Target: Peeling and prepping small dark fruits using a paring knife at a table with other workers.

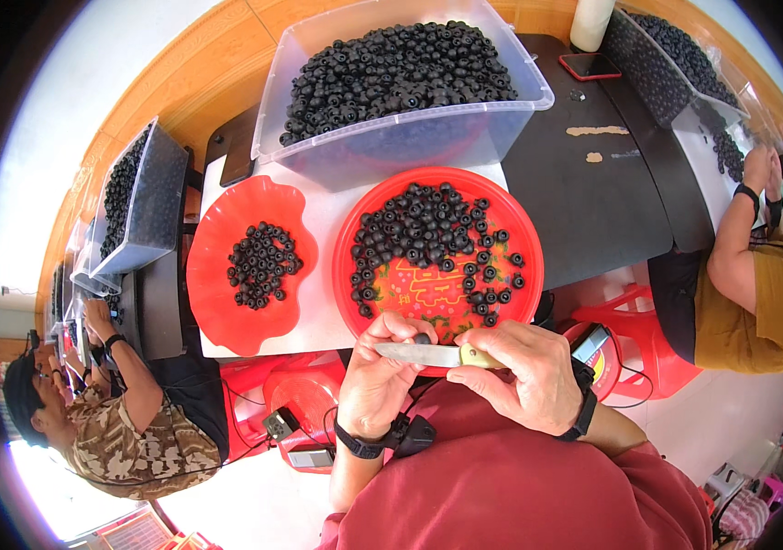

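Note:
My left hand (375, 378) pinches a small black round piece (423, 338) between its fingertips, just in front of my body. Closed around the pale yellow-green handle of a knife is my right hand (531, 376). The knife blade (414, 353) points left and lies against or very near the black piece; exact contact cannot be made out. Right beyond my hands sits a round red tray (344, 275), holding many black pieces with holes on its patterned bottom. To its left, a wavy-edged red plate (211, 261) carries a smaller heap of similar pieces.
A large clear bin (410, 137) full of black pieces stands behind the tray. A dark phone (239, 158) lies left of it, a red-edged phone (590, 66) and a white bottle (590, 26) right. Two people (139, 449) work at either side, near red stools (634, 353).

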Tool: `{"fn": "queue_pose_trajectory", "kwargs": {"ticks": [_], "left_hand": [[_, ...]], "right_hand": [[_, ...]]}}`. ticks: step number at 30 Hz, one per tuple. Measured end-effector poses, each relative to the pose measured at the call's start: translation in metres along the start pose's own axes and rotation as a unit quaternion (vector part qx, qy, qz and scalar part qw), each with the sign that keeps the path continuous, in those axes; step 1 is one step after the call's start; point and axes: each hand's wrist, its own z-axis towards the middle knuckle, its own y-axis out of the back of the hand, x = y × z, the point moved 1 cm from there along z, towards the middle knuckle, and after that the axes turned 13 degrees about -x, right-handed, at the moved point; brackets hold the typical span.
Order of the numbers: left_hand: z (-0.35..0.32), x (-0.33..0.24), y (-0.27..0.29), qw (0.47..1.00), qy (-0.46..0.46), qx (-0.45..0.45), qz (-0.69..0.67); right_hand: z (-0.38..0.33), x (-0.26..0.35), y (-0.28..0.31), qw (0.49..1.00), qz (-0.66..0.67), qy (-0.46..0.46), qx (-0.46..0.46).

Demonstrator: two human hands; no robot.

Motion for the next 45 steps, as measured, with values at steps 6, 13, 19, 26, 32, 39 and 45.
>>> {"fn": "queue_pose_trajectory", "kwargs": {"ticks": [6, 13, 19, 26, 32, 39, 45], "left_hand": [[0.0, -0.001, -0.002, 1.0, -0.004, -0.01, -0.004], [-0.003, -0.003, -0.007, 0.998, -0.032, -0.02, 0.048], [-0.004, -0.009, -0.007, 0.998, -0.028, -0.007, 0.061], [-0.002, -0.007, -0.005, 0.999, -0.03, -0.013, 0.043], [-0.002, -0.007, -0.004, 0.998, -0.044, -0.01, 0.05], [-0.004, -0.009, -0.005, 0.996, -0.046, -0.016, 0.08], [-0.003, -0.005, -0.012, 0.994, -0.005, -0.041, 0.102]], "right_hand": [[-0.001, 0.0, 0.0, 0.999, -0.021, 0.016, -0.021], [0.001, -0.007, 0.001, 0.999, -0.037, 0.001, -0.019], [0.009, -0.015, 0.012, 0.997, 0.02, -0.055, -0.052], [-0.001, 0.0, 0.007, 0.998, 0.044, -0.041, 0.006], [-0.001, 0.001, 0.004, 0.999, 0.028, -0.031, 0.012], [0.005, -0.013, 0.007, 0.997, -0.025, -0.052, -0.044], [0.006, -0.004, -0.002, 0.97, 0.184, -0.156, 0.024]]}}
